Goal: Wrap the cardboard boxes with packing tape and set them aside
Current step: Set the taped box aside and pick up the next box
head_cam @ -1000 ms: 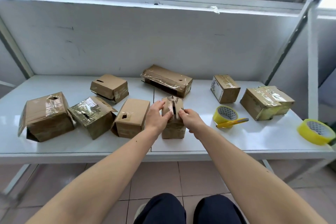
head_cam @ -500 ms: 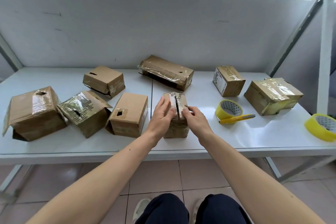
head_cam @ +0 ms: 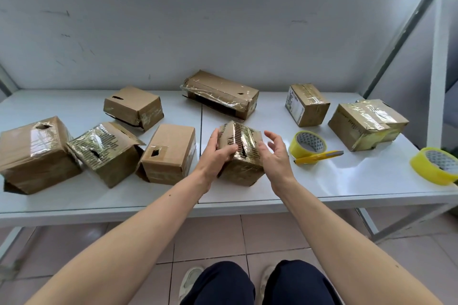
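A small taped cardboard box [head_cam: 244, 153] sits tilted near the front middle of the white table [head_cam: 322, 186]. My left hand [head_cam: 216, 153] grips its left side, thumb across the top front edge. My right hand [head_cam: 275, 156] hovers just right of the box with fingers spread and relaxed, holding nothing. A yellow tape roll [head_cam: 308, 146] lies right of that hand with a yellow utility knife [head_cam: 319, 156] leaning on it. A second yellow tape roll [head_cam: 438, 164] lies at the table's right edge.
Several other cardboard boxes stand around: three at the left [head_cam: 34, 153] [head_cam: 106, 151] [head_cam: 171, 153], one behind them [head_cam: 133, 106], a long one at the back middle [head_cam: 220, 94], two at the right [head_cam: 307, 104] [head_cam: 366, 124]. A white wall backs the table; a slanted frame post [head_cam: 401, 39] rises at right.
My right hand has come off the box and opened beside it. The left hand has turned and tilted the box, which earlier stood upright with its top slit between both hands.
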`<state>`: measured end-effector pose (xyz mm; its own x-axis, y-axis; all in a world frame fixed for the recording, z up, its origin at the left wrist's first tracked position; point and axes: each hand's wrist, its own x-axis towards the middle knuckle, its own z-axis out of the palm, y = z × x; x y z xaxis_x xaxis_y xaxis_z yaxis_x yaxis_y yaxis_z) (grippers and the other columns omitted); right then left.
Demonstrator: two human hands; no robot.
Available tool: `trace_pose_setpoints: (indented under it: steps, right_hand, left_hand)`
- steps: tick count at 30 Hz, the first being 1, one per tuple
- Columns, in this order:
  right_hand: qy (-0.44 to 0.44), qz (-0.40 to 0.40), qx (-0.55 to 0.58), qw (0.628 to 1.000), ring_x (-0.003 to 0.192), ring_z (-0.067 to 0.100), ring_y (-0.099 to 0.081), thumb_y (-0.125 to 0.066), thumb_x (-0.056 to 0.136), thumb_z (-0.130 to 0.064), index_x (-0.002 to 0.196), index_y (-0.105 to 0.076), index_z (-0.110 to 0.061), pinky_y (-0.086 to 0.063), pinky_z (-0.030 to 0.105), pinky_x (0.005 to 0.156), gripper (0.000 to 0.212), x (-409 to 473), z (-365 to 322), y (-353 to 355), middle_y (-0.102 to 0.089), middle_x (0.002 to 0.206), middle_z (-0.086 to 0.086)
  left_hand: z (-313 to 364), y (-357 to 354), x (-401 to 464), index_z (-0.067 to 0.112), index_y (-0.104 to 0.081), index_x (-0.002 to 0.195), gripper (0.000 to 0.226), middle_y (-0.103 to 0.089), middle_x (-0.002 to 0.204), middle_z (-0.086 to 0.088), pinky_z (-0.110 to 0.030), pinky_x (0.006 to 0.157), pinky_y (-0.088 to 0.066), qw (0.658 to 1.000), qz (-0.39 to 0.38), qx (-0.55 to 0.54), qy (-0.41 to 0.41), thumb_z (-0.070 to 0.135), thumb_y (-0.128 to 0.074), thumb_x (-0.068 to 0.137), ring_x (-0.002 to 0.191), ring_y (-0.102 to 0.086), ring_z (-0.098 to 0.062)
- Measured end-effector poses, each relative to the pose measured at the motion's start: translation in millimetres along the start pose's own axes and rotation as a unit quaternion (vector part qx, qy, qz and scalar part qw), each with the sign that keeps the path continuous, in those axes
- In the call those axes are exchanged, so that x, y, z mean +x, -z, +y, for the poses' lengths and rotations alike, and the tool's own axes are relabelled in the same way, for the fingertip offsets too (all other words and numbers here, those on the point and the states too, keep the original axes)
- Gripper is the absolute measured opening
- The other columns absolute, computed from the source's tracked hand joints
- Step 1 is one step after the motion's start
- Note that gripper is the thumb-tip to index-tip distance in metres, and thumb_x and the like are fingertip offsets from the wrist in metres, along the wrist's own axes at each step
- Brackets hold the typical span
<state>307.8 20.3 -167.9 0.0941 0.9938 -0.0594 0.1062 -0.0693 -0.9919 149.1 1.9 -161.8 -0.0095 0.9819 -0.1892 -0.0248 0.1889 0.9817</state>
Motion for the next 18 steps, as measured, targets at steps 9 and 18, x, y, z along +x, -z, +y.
trace_pose_setpoints:
  steps: [9,18]
  right_hand:
    - [-0.049,-0.043,-0.008,0.998,0.103,0.013,-0.063,-0.055,0.101,-0.031,0.133,-0.052,-0.018,-0.051,0.026,0.082,0.035,-2,4,-3,-0.064,0.121,0.000]
    - [-0.059,-0.052,0.005,0.997,0.103,0.016,-0.067,-0.072,0.087,-0.025,0.116,-0.053,-0.030,-0.054,0.041,0.095,0.035,-4,13,-10,-0.069,0.113,-0.002]
  left_hand:
    - [-15,-6,-4,0.032,-0.039,0.147,0.044,-0.060,0.133,0.007,-0.028,0.094,-0.051,1.000,0.006,0.011,-0.011,0.022,-0.048,0.105,0.119,-0.061,-0.014]
    - [-31,-15,-2,0.037,-0.019,0.157,0.062,-0.056,0.142,0.004,-0.024,0.096,-0.049,0.998,-0.032,-0.052,-0.005,0.012,-0.041,0.105,0.123,-0.059,-0.012]
